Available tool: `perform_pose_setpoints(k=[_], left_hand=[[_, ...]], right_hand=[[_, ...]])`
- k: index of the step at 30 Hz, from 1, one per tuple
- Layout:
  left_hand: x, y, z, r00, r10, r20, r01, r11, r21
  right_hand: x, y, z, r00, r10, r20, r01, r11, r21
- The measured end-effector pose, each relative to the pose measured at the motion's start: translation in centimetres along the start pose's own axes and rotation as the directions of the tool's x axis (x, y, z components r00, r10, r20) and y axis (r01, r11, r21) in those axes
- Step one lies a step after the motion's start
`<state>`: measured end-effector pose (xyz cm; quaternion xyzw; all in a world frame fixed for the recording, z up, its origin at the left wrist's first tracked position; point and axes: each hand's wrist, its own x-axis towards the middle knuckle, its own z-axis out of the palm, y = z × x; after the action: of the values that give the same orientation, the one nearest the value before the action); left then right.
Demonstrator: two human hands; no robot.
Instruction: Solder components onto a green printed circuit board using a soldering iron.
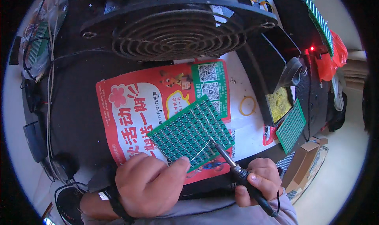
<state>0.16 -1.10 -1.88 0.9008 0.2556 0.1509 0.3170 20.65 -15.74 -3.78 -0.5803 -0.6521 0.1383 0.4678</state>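
On a dark table, before a black, ring-grilled fan: a flat red-and-white printed sheet. Over it, a rectangular green circuit board, densely textured in rows. Hands apart: right hand wrapped around a slim soldering iron, metal tip perhaps touching the board; left hand closed on thin, silvery wire.

A black fan stands behind a red printed sheet, with a yellow rubber band to the right, a red bag and an open cardboard box farther right, and a clear bag far left.
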Motion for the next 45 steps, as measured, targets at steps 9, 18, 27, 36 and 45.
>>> perform_pose_setpoints(k=[9,18,27,36,45], left_hand=[[0.0,0.3,0.8,0.98,0.112,-0.162,-0.103,0.993,0.063],[0.2,-0.1,1.3,0.984,0.122,-0.129,-0.117,0.992,0.051],[0.0,-0.2,1.4,0.989,0.116,-0.095,-0.114,0.993,0.028],[0.3,-0.6,1.9,0.974,0.202,-0.102,-0.196,0.978,0.065],[0.5,-0.5,1.7,0.982,0.179,-0.061,-0.175,0.983,0.055]], right_hand=[[-0.2,-0.4,-0.4,0.998,0.051,0.036,-0.05,0.999,-0.018],[-1.2,0.1,-0.2,1.0,-0.025,0.0,0.025,1.0,-0.018],[-1.3,0.4,-0.2,0.999,-0.038,0.008,0.038,0.999,0.018],[-1.9,0.2,-0.5,0.999,-0.031,-0.017,0.031,1.0,0.004],[-1.0,0.2,-0.3,0.999,-0.031,0.009,0.031,1.0,0.005]])
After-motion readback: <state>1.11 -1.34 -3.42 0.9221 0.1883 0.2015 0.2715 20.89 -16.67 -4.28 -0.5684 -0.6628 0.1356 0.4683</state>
